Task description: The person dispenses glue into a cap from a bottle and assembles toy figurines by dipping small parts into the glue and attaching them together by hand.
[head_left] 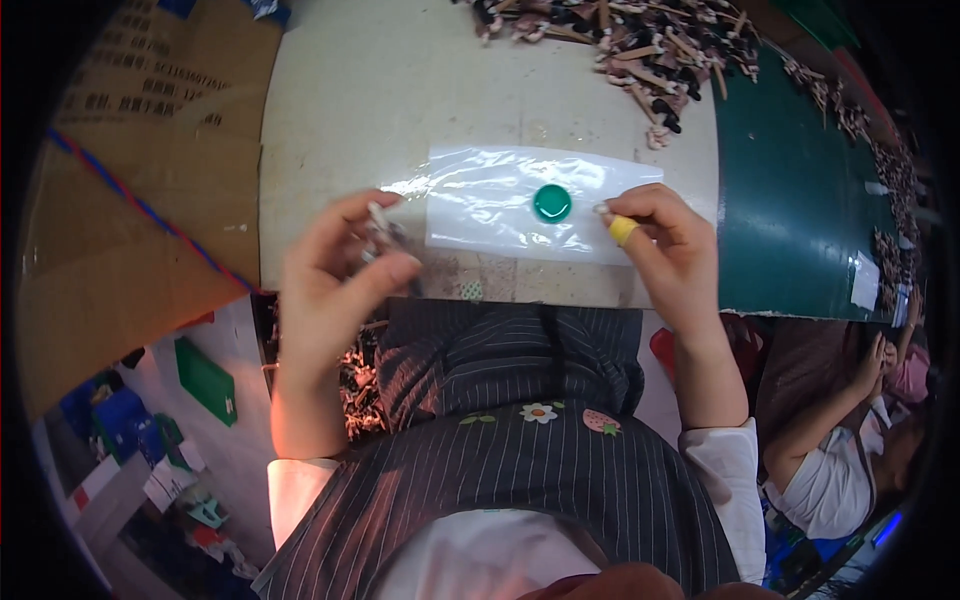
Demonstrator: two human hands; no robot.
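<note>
**Clear bag held flat at both ends**

While the bag point(520, 205) lay flat on the tabletop point(400, 90), a green disc point(552, 203) sat at its middle. The left hand point(335, 280) had its fingers point(385, 270) pinched together on the bag's crumpled left end; the right hand point(670, 250), one fingertip taped yellow, pinched the right edge. Beyond lay a pile of small sticks point(640, 45), cardboard point(140, 180) to the left, a green board point(790, 200) to the right.

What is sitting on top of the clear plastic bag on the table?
A round green disc sits on the clear plastic bag. Whether it lies on or inside the bag cannot be told.
</note>
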